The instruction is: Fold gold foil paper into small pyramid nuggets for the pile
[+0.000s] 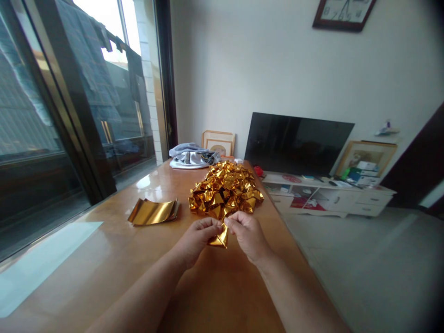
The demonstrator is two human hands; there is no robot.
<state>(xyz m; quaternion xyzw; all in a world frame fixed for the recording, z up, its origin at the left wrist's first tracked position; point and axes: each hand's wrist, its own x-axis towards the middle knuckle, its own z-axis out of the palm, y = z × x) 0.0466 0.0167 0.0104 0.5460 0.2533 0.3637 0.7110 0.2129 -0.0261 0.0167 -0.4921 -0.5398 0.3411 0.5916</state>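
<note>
Between my two hands is a partly folded piece of gold foil paper (220, 239), with a diagonal crease showing on its near face. My left hand (202, 236) pinches its left upper edge between thumb and fingers. On the other side, my right hand (247, 233) pinches the upper right corner. Just beyond the hands rises a heap of folded gold foil pieces (229, 187). A stack of flat, slightly curled gold foil sheets (152, 212) lies to the left of the heap.
The wooden table (138, 268) ends at a right edge beside the floor. A pale sheet (45, 263) lies at its left. Folded cloth (190, 157) and picture frames (218, 141) are at the far end. A television (298, 143) stands above a white cabinet (340, 199).
</note>
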